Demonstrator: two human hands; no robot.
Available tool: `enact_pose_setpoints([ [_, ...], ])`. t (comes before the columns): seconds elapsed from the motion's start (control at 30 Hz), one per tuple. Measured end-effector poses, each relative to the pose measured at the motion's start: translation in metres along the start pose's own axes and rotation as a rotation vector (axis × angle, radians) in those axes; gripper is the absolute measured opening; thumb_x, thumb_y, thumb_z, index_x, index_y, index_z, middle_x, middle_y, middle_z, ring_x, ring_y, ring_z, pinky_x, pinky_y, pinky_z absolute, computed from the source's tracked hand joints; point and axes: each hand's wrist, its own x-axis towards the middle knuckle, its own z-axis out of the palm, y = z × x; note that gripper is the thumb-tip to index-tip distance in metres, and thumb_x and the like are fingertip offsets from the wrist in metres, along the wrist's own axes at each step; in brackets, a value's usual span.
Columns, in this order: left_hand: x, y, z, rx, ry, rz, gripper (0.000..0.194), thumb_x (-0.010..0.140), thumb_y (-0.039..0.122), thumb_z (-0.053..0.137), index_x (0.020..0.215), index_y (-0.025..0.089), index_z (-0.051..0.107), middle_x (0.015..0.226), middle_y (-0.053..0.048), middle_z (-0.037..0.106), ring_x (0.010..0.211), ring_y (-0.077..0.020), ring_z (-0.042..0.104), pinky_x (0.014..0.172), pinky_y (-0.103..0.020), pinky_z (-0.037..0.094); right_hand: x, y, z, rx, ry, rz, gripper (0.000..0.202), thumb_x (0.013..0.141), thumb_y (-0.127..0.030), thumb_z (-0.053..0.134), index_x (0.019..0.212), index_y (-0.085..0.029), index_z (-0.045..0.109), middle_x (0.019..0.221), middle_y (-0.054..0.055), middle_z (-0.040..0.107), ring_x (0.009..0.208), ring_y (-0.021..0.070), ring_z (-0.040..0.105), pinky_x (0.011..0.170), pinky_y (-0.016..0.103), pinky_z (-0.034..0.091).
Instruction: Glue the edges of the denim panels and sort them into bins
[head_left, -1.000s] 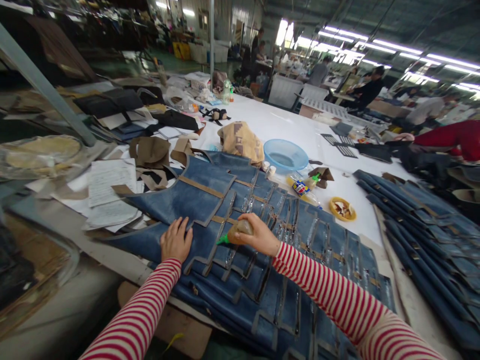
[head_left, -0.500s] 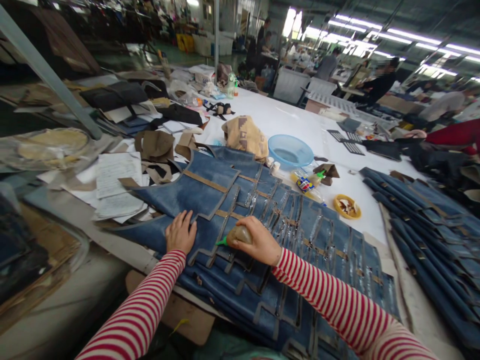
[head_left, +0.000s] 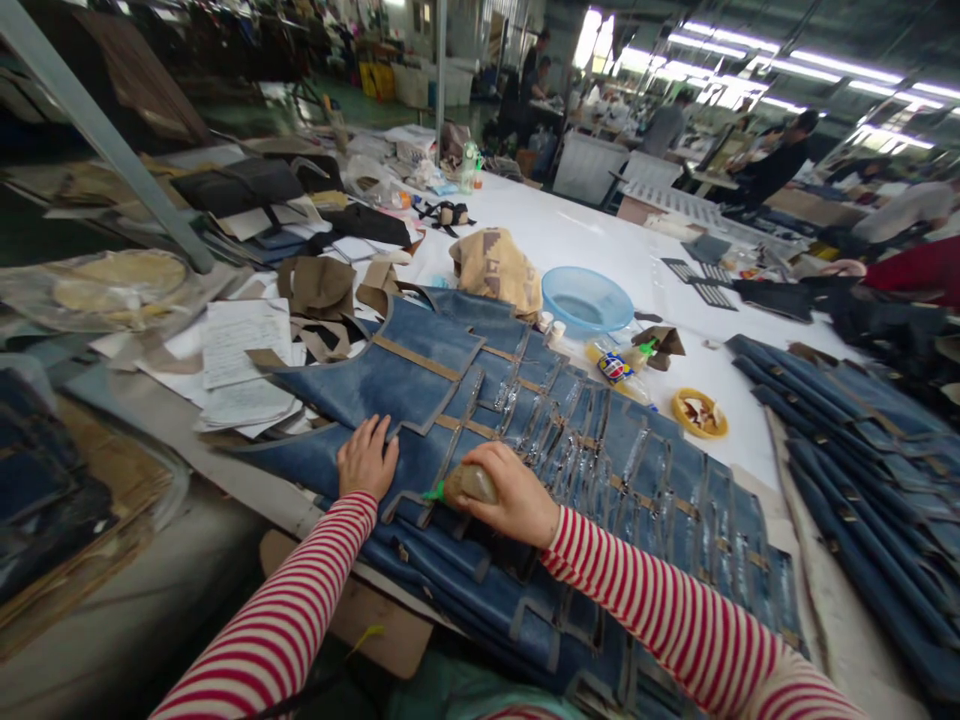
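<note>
Our right hand grips a brown, green-nozzled squeeze bottle; our left hand rests spread, ungripping, on blue, grey-edged panels.

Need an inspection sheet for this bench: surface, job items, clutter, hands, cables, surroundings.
Surface: white-topped table, largely covered at the near side.
Job items: overlapping blue pieces with grey edges, shiny streaks on many; bottle with green nozzle, tipped toward them.
Clutter: papers at left; patterned cloth, blue basin and yellow bowl beyond the pieces; second blue stack at right.
Hands: left hand bare, spread on the blue pieces; right hand bare, gripping the bottle. Nozzle contact: cannot tell.
Cables: nothing seen.
Surroundings: metal pole at left, ceiling lights on, people in the background.
</note>
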Motion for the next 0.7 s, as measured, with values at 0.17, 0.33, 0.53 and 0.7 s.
enact_pose_setpoints([
  [0.17, 0.000, 0.000, 0.000, -0.007, -0.004, -0.004, 0.046, 0.087, 0.037, 0.030, 0.129, 0.022, 0.041, 0.133, -0.009, 0.045, 0.122, -0.0232, 0.037, 0.096, -0.041, 0.029, 0.000, 0.000, 0.000, -0.048, -0.039, -0.037, 0.041, 0.075, -0.035, 0.060, 0.112, -0.024, 0.047, 0.108, 0.007, 0.052, 0.101, 0.0205, 0.047, 0.085, 0.036, 0.045],
  [0.33, 0.000, 0.000, -0.001, -0.013, 0.001, 0.003, 0.046, 0.087, 0.037, 0.030, 0.128, 0.021, 0.041, 0.133, -0.008, 0.044, 0.122, -0.0233, 0.037, 0.096, -0.041, 0.029, 0.004, 0.006, -0.004, -0.120, 0.029, -0.047, 0.038, 0.078, -0.032, 0.056, 0.114, -0.024, 0.047, 0.110, 0.008, 0.051, 0.103, 0.0218, 0.046, 0.088, 0.038, 0.043],
  [0.53, 0.001, 0.001, -0.002, -0.012, -0.005, -0.005, 0.045, 0.087, 0.037, 0.030, 0.128, 0.021, 0.042, 0.132, -0.009, 0.045, 0.121, -0.0236, 0.038, 0.096, -0.041, 0.030, 0.001, 0.006, -0.002, -0.102, -0.031, -0.070, 0.041, 0.077, -0.036, 0.057, 0.115, -0.024, 0.047, 0.110, 0.008, 0.051, 0.101, 0.0210, 0.047, 0.086, 0.036, 0.046],
  [0.7, 0.001, 0.001, -0.001, -0.005, 0.001, -0.001, 0.046, 0.087, 0.037, 0.030, 0.128, 0.021, 0.042, 0.132, -0.009, 0.045, 0.122, -0.0234, 0.037, 0.096, -0.040, 0.030, 0.012, 0.018, -0.013, -0.159, 0.100, -0.023, 0.037, 0.078, -0.033, 0.055, 0.113, -0.022, 0.047, 0.110, 0.009, 0.050, 0.103, 0.0216, 0.046, 0.089, 0.039, 0.044],
])
